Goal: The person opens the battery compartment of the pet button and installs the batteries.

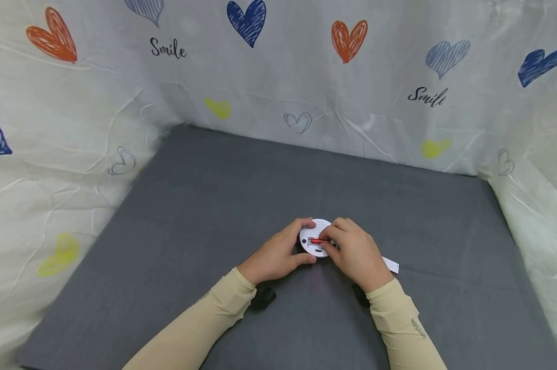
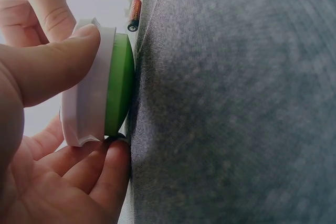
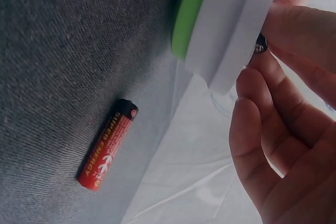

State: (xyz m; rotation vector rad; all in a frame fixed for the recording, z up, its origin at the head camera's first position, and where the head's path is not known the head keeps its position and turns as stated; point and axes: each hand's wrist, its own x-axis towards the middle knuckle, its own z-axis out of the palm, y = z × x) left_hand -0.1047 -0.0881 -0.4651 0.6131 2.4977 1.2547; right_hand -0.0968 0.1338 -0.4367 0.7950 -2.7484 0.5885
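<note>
A round white device point(image 1: 321, 226) with small holes in its face and a green part point(image 2: 121, 82) beneath is held between both hands, close over the grey cloth. My left hand point(image 1: 278, 254) grips its rim from the left, with the thumb on the near edge and the fingers round the far side. A red battery point(image 1: 316, 241) lies along the slot in the white face. My right hand point(image 1: 354, 252) pinches that battery by its right end; in the right wrist view its dark tip point(image 3: 260, 44) peeks out between the fingers.
A second battery point(image 3: 107, 145), red with a black end, lies loose on the grey cloth point(image 1: 204, 195) near the right hand. A white strip point(image 1: 391, 265) pokes out from behind the right hand. White sheeting with printed hearts point(image 1: 246, 23) encloses the back and sides.
</note>
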